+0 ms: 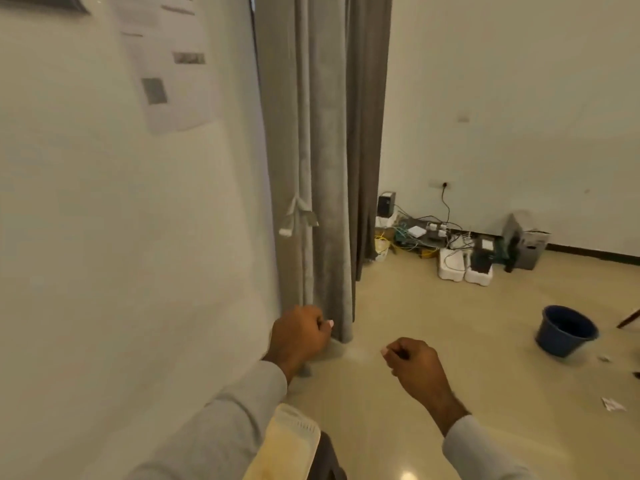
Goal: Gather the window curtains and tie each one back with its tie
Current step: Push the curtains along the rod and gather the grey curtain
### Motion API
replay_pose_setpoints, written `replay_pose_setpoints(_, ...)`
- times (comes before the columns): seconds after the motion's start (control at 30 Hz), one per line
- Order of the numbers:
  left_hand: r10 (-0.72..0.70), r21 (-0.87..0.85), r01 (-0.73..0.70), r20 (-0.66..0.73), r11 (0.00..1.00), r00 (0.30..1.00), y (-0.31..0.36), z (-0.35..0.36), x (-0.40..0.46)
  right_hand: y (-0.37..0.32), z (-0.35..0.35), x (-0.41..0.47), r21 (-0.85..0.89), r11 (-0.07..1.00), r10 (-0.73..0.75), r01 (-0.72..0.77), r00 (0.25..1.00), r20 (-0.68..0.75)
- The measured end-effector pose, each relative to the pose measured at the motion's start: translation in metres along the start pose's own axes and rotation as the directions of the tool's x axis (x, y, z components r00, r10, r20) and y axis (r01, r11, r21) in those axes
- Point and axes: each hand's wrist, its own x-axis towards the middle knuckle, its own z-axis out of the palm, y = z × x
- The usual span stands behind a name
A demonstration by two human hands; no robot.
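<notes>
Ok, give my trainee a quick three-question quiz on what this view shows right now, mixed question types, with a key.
1. True or false: the left hand is gripping the grey curtain.
2. Multiple choice: the blue bucket stands (A) on the floor to the right of the hands, (B) behind the curtain, (C) on a table.
3. Fill in: a light-coloured tie hangs on the curtain's ____ side, near the wall.

Key:
1. False; both it and the right hand are curled, holding nothing visible.
2. A
3. left
</notes>
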Motion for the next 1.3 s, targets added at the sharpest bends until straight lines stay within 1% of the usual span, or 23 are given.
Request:
replay_pose_setpoints(0.13, 0.099, 0.026, -0.098, -0.05, 0.995, 0.994, 0.028, 0.008, 0.102, -0.01, -0.02, 0.102, 0.0, 0.999, -0.034, 0.034, 0.999, -0.024)
replay_pose_setpoints(0.23, 0.084, 0.037, -0.08, -0.116, 0.996, 0.99, 0.041, 0.018, 0.177, -0.024, -0.034, 0.183, -0.001, 0.997, -0.082, 0.082, 0.997, -0.012)
replay_pose_setpoints(0.33, 0.049, 0.088, -0.034, -0.176, 0.996, 0.983, 0.055, 0.017, 0.251, -0.048, -0.05, 0.268, 0.003, 0.989, -0.15, 0.15, 0.988, 0.043)
replay_pose_setpoints(0.47, 0.042, 0.124, -0.008, -0.272, 0.992, 0.961, 0.077, -0.014, 0.334, -0.103, -0.073, 0.373, -0.017, 0.957, -0.287, 0.29, 0.953, 0.095)
replay_pose_setpoints(0.53, 0.062, 0.15, -0.016, -0.313, 0.989, 0.948, 0.083, -0.044, 0.372, -0.144, -0.086, 0.416, -0.007, 0.925, -0.378, 0.38, 0.92, 0.102)
replay_pose_setpoints(0.57, 0.092, 0.187, -0.023, -0.367, 0.982, 0.926, 0.086, -0.063, 0.395, -0.169, -0.091, 0.44, 0.004, 0.902, -0.43, 0.432, 0.896, 0.107)
replay_pose_setpoints(0.63, 0.186, 0.298, -0.033, -0.501, 0.954, 0.845, 0.093, -0.111, 0.443, -0.225, -0.101, 0.491, 0.024, 0.835, -0.548, 0.549, 0.829, 0.107)
replay_pose_setpoints(0.73, 0.351, 0.455, -0.04, -0.625, 0.89, 0.697, 0.11, -0.182, 0.501, -0.307, -0.112, 0.555, 0.046, 0.705, -0.709, 0.707, 0.704, 0.047)
replay_pose_setpoints(0.8, 0.494, 0.596, -0.007, -0.66, 0.803, 0.566, 0.125, -0.232, 0.533, -0.365, -0.118, 0.594, 0.05, 0.626, -0.779, 0.778, 0.627, -0.01)
replay_pose_setpoints(0.83, 0.583, 0.674, 0.026, -0.657, 0.738, 0.478, 0.132, -0.254, 0.545, -0.39, -0.122, 0.607, 0.057, 0.582, -0.81, 0.811, 0.585, -0.039)
replay_pose_setpoints(0.87, 0.664, 0.74, 0.081, -0.642, 0.668, 0.384, 0.141, -0.279, 0.557, -0.418, -0.129, 0.622, 0.071, 0.518, -0.847, 0.853, 0.522, -0.096)
replay_pose_setpoints(0.9, 0.711, 0.77, 0.157, -0.633, 0.618, 0.305, 0.149, -0.303, 0.568, -0.442, -0.136, 0.635, 0.081, 0.447, -0.875, 0.891, 0.454, -0.169)
replay_pose_setpoints(0.97, 0.748, 0.745, 0.337, -0.647, 0.576, 0.15, 0.171, -0.356, 0.588, -0.492, -0.152, 0.661, 0.049, 0.323, -0.893, 0.945, 0.322, -0.315)
replay_pose_setpoints(1.0, 0.748, 0.704, 0.401, -0.661, 0.586, 0.067, 0.181, -0.38, 0.592, -0.514, -0.161, 0.668, 0.018, 0.291, -0.885, 0.957, 0.276, -0.374)
replay_pose_setpoints(1.03, 0.743, 0.666, 0.435, -0.669, 0.606, -0.012, 0.193, -0.406, 0.599, -0.538, -0.172, 0.677, -0.008, 0.258, -0.87, 0.966, 0.229, -0.438)
replay_pose_setpoints(1.07, 0.722, 0.628, 0.44, -0.688, 0.642, -0.07, 0.204, -0.43, 0.603, -0.56, -0.183, 0.683, -0.026, 0.234, -0.848, 0.972, 0.191, -0.494)
replay_pose_setpoints(1.1, 0.7, 0.599, 0.437, -0.707, 0.671, -0.106, 0.216, -0.456, 0.607, -0.584, -0.196, 0.689, -0.034, 0.201, -0.825, 0.979, 0.151, -0.545)
replay_pose_setpoints(1.13, 0.682, 0.575, 0.445, -0.722, 0.686, -0.119, 0.227, -0.479, 0.608, -0.606, -0.207, 0.693, -0.032, 0.174, -0.803, 0.984, 0.123, -0.583)
replay_pose_setpoints(1.2, 0.62, 0.523, 0.43, -0.775, 0.736, -0.118, 0.246, -0.514, 0.608, -0.65, -0.226, 0.703, -0.005, 0.115, -0.773, 0.993, 0.086, -0.628)
replay_pose_setpoints(1.27, 0.501, 0.438, 0.376, -0.862, 0.817, -0.084, 0.262, -0.541, 0.609, -0.692, -0.245, 0.716, 0.106, 0.036, -0.762, 0.994, 0.095, -0.641)
replay_pose_setpoints(1.3, 0.44, 0.388, 0.37, -0.896, 0.844, -0.065, 0.27, -0.552, 0.609, -0.714, -0.253, 0.723, 0.194, -0.001, -0.77, 0.981, 0.123, -0.626)
